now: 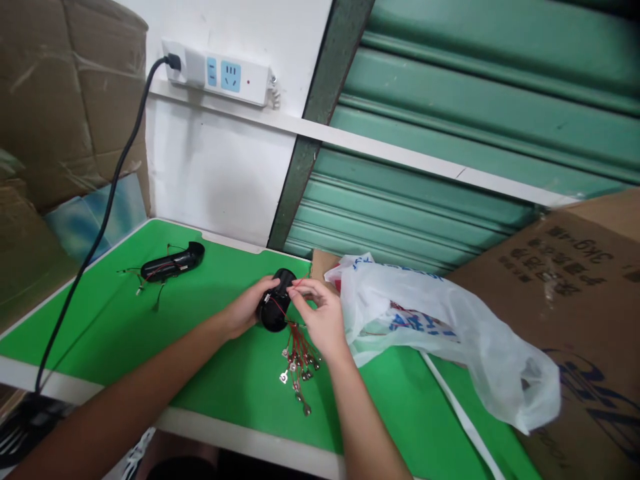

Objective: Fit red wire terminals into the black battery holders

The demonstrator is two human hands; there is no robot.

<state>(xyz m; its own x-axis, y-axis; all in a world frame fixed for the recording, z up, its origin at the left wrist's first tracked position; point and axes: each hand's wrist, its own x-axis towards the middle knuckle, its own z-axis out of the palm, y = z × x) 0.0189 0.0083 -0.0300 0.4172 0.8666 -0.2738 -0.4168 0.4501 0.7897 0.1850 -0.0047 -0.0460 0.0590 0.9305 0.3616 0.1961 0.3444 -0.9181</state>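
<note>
Wrapped round the left side of a rounded black plastic housing (274,313) is my left hand (250,308). A thin red wire runs across the housing's face, beside a small white connector (267,298). My right hand (319,311) pinches a red wire (296,283) at the housing's upper right edge. Below that hand, a bundle of red wires with small metal terminal tabs (295,363) lies on the green table. A second black plastic housing (173,263), longer and with a curved end, rests at the left with thin wires and connectors sticking out.
A white plastic bag (425,313) with wires inside lies at the right, against a large cardboard box (565,320). More cardboard (75,87) stands at the left. A black power cord (113,180) hangs from the wall socket strip (220,72) across the green table top (220,393).
</note>
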